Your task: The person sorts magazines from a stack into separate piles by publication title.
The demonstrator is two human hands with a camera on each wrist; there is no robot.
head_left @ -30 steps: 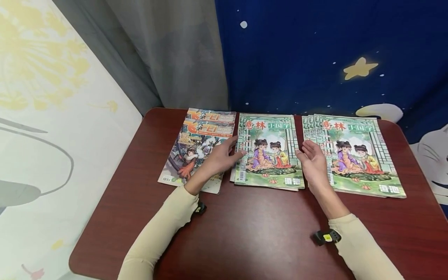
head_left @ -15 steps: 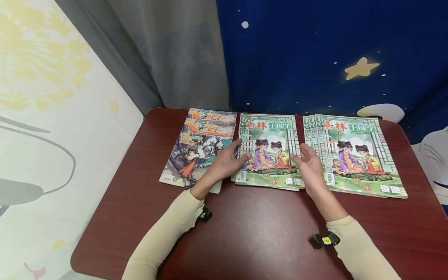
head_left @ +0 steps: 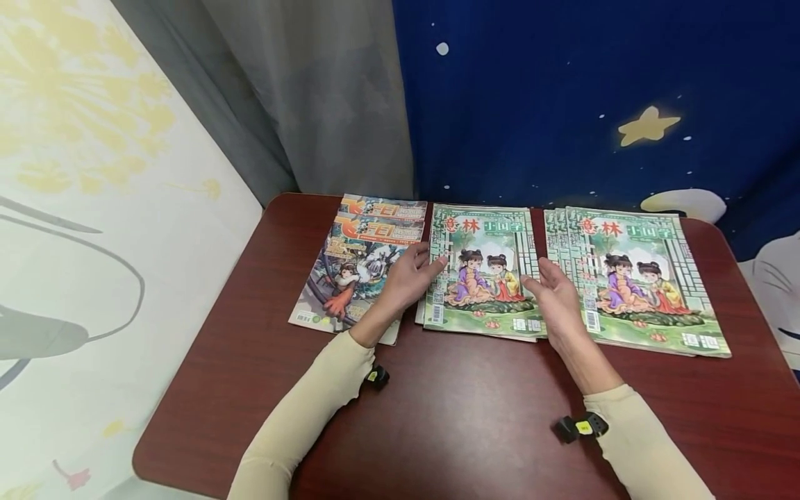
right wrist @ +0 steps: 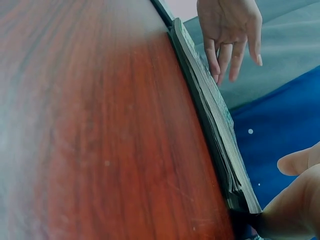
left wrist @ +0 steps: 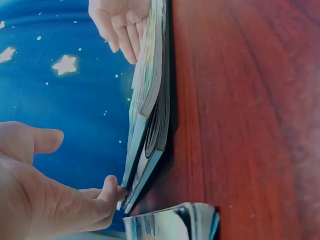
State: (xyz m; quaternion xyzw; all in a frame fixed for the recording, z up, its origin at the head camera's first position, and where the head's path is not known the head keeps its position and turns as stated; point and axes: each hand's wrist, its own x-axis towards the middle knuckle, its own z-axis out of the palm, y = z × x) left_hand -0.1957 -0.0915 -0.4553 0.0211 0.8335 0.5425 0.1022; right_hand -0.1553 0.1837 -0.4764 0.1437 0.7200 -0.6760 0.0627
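A stack of green magazines (head_left: 484, 312) lies flat in the middle of the table, its top cover showing two cartoon figures. My left hand (head_left: 406, 276) is at its left side, and in the left wrist view the fingertips (left wrist: 117, 192) touch the spine side near the far corner, thumb lifted away. Along the opposite edge stands my right hand (head_left: 558, 298), palm turned inward, fingers extended beside the pages. Its thumb (right wrist: 295, 161) is raised clear of the cover in the right wrist view. The lower magazines of the stack stick out slightly at the left.
To the right lies a second fanned pile of the same green magazines (head_left: 656, 330). Two overlapping comic magazines (head_left: 325, 298) with orange titles lie at the left. All rest on a dark red wooden table (head_left: 462, 410), with grey and blue curtains (head_left: 531, 104) behind its far edge.
My right hand has shifted slightly left against the middle stack's edge. My left hand has moved a little farther along the left side, its thumb lifting. The magazines stay about where they were.
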